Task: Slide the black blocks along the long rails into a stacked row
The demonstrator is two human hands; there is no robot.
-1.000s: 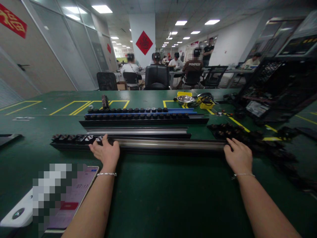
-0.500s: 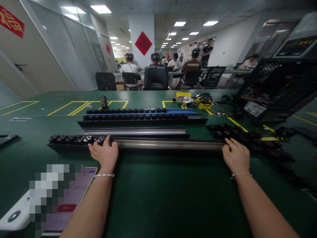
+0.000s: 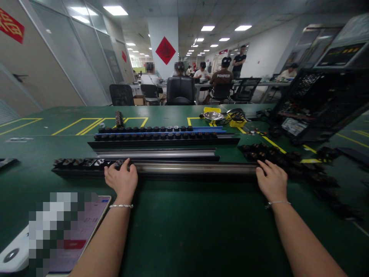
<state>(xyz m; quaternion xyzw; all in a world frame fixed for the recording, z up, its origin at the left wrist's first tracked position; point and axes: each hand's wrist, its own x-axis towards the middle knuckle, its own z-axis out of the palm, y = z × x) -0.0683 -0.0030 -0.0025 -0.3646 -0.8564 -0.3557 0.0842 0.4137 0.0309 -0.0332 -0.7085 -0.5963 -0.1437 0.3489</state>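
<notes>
Crosswise on the green table (image 3: 184,227) lies the front rail (image 3: 198,168). The left hand (image 3: 122,180) touches its left portion, the right hand (image 3: 272,179) its right end; whether either clamps it cannot be told. Black rollers (image 3: 74,164) line the rail's left end.

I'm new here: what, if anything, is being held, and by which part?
The left hand touches the front rail beside its black blocks, the right hand near its right end; whether either grips it cannot be told.

A silver-toned bracelet (image 3: 121,206) encircled the bare left hand's (image 3: 122,181) wrist; a thinner-looking band (image 3: 279,202) encircled the bare right hand's (image 3: 273,179).
</notes>
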